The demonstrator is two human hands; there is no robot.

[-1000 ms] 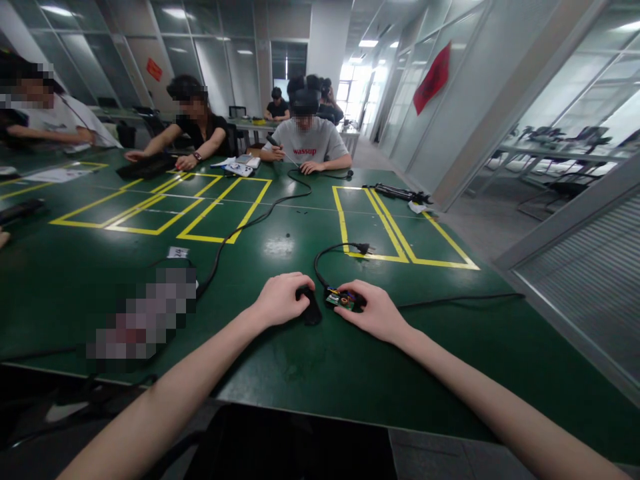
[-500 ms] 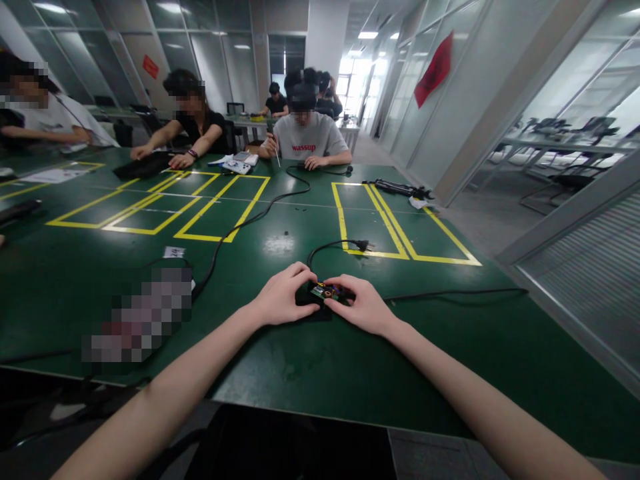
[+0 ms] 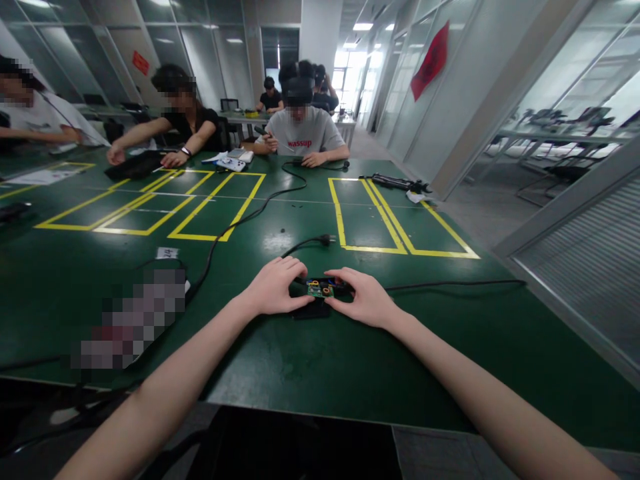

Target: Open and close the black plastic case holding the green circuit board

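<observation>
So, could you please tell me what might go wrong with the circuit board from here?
The thin coloured wires on the circuit board lie between the left hand and the right hand, so one might get pinched or pulled loose. The black cord leading away from the right hand could snag and perhaps tug the board, if attached; its near end is hidden.

- Table point(image 3: 280, 373): dark green top; clock positions read from its middle, 12 at the far edge.
- 2 o'clock: yellow tape outlines point(image 3: 375, 250); beyond, a folded black tripod point(image 3: 395, 182) beside a white scrap point(image 3: 415, 197).
- 3 o'clock: black cable point(image 3: 460, 283).
- 6 o'clock, near the middle: flat black casing part point(image 3: 313, 311).
- 8 o'clock: oblong object point(image 3: 137, 317), pixelated.
- 9 o'clock: tag marked "24" point(image 3: 167, 253).
- 10 o'clock: further yellow tape outlines; black pouch-like item point(image 3: 135, 165); printed sheet point(image 3: 45, 176).
- Just beyond the middle: two-pin plug point(image 3: 326, 239).
</observation>
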